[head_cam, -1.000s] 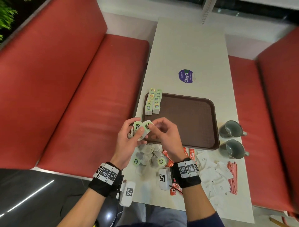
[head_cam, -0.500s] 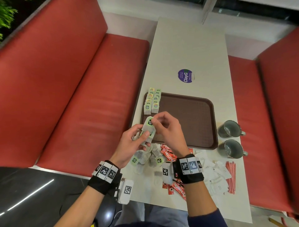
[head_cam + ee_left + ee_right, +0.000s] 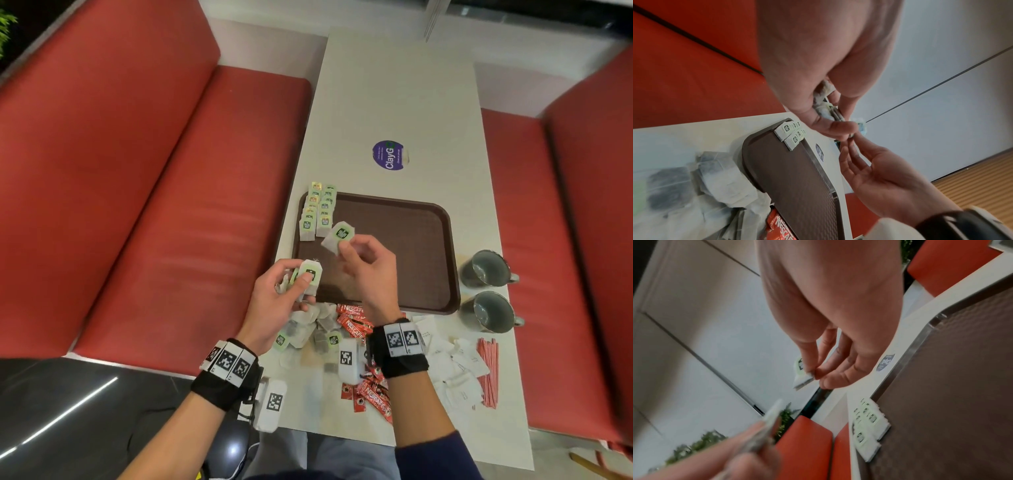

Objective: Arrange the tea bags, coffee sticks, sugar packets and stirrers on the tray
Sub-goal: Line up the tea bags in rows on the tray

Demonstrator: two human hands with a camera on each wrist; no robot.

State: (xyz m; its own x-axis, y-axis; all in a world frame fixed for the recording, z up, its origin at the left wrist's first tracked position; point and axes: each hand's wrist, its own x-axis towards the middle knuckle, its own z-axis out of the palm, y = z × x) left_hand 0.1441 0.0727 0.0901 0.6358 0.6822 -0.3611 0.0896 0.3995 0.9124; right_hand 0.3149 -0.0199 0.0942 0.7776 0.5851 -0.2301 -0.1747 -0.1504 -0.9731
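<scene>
Head view: one tea bag (image 3: 338, 236) is pinched at its lower edge between thumb and fingertips of the right hand (image 3: 364, 270), held in the air above the near-left part of the brown tray (image 3: 411, 260). In the right wrist view the same pinch is confirmed, thumb pressed against forefinger on the paper edge. A small stack of tea bags (image 3: 308, 275) is gripped in the left hand (image 3: 277, 298), thumb laid across the top tag, just off the tray's left near corner.

Two rows of tea bags (image 3: 317, 214) are laid overlapping along the tray's left edge, the farthest ones overhanging the far rim. Loose tea bags (image 3: 308, 330) are heaped just beyond the tray's near edge, with red Nescafe coffee sticks (image 3: 356, 325) beside them. White sugar packets (image 3: 452, 363) and red stirrers (image 3: 488, 371) lie off the tray's near right corner. Two grey mugs (image 3: 486, 287) stand just beside the tray's right edge.

Judged step: placement of the pinched bag at the near end of a row.

Risks noted:
- The pinch is at the edge only; the bag could swing or slip and land askew.
- The laid rows could be disturbed if brushed by the fingers.
- Bags could slide out of the left-hand stack if the thumb is eased.
</scene>
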